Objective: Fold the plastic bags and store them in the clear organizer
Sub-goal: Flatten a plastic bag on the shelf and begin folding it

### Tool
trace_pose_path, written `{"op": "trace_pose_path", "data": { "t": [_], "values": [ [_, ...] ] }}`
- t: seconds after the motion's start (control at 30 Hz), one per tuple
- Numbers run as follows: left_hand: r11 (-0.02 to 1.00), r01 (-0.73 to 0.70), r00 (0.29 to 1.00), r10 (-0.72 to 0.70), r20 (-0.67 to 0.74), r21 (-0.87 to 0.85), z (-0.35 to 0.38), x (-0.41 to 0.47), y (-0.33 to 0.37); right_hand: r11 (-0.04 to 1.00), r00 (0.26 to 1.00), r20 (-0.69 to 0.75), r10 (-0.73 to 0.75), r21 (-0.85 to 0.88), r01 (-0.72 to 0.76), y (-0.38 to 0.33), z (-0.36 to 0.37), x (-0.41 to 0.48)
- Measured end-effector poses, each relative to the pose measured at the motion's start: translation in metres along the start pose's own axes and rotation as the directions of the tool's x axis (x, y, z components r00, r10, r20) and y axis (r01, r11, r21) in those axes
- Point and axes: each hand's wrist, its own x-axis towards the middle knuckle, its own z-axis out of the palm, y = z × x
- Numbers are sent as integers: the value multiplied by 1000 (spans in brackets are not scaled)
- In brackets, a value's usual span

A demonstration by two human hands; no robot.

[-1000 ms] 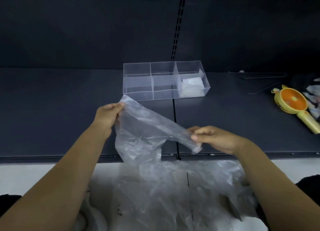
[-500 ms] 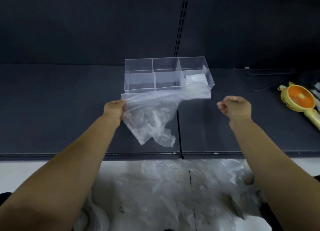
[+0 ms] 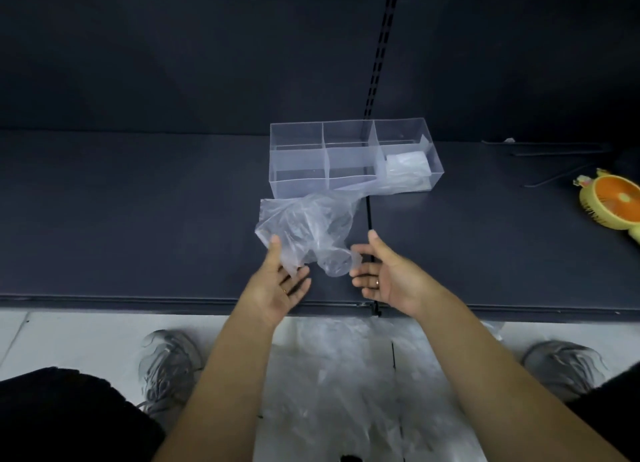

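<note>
the dark shelf [image 3: 138, 219] in front of me is my work surface. the biggest sign of what is left lies below its edge: a heap of loose plastic bags [image 3: 346, 385] on the floor between my shoes, none of them folded as far as i can see. the clear organizer [image 3: 298, 184] stands toward the back of the shelf with six compartments, and five of them look empty to me.

the crumpled bag [image 3: 304, 222] i am working on lies on the shelf just in front of the organizer. one stretched corner reaches up to its front wall, and the bag is not flat and has no fold in it yet.

my left hand [image 3: 280, 288] is palm up with the fingers straight, the thumb resting on the bag's near edge, holding nothing. my right hand [image 3: 384, 281] is open too, fingers loosely spread just beside the bag's lower tip; i cannot tell if it touches.

one folded bag [image 3: 405, 165] sits in the near right compartment, the only one stored. i judge the job barely begun: this bag needs smoothing, folding and storing, then the heap.
</note>
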Motion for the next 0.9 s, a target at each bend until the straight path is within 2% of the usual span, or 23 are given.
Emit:
{"op": "trace_pose_path", "data": {
  "t": [0.1, 0.2, 0.43, 0.67, 0.9],
  "values": [
    [999, -1, 999, 3, -48, 47, 10, -7, -10, 1000, 999, -45, -28, -8, 27, -2, 15, 3],
    [1000, -15, 993, 16, -114, 12, 10, -6, -7, 998, 991, -122, -62, 11, 64, 1, 16, 3],
    [996, -28, 978, 10, -208, -86, -18, 0, -8, 998, 959, -274, -64, -18, 61, 8, -41, -18],
    [997, -36, 981, 23, -193, -64, -31, -5, -15, 964, 863, -479, -160, -265, 32, 11, -107, -24],
    [999, -12, 952, 25, -304, 44, -28, -16, -28, 831, 768, -536, -350, -556, -9, 26, -124, -20]
  ]
}}
